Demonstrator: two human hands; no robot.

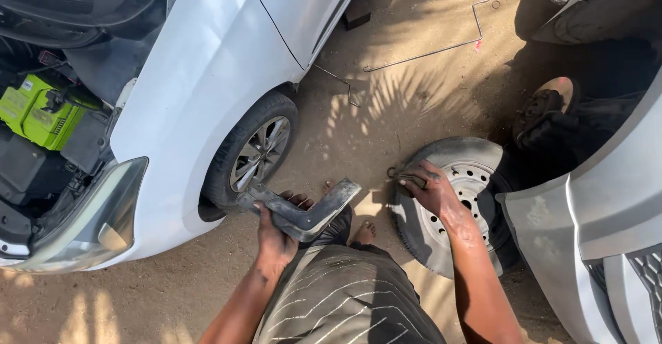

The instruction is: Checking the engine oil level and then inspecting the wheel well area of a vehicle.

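Note:
My left hand (274,230) grips a bent grey plastic trim piece (314,213), held level in front of me just beside the white car's front wheel (254,152). My right hand (431,187) is closed around a small dark metal tool (405,175) and rests on the top of a loose spare wheel (455,202) that leans upright on the dirt. My bare feet show between the two hands.
The white car (207,75) has its bonnet open, showing a green battery (38,109). A second grey car (600,220) stands at the right, its bare wheel hub (545,109) exposed. Bent metal rods (427,51) lie on the sandy ground beyond.

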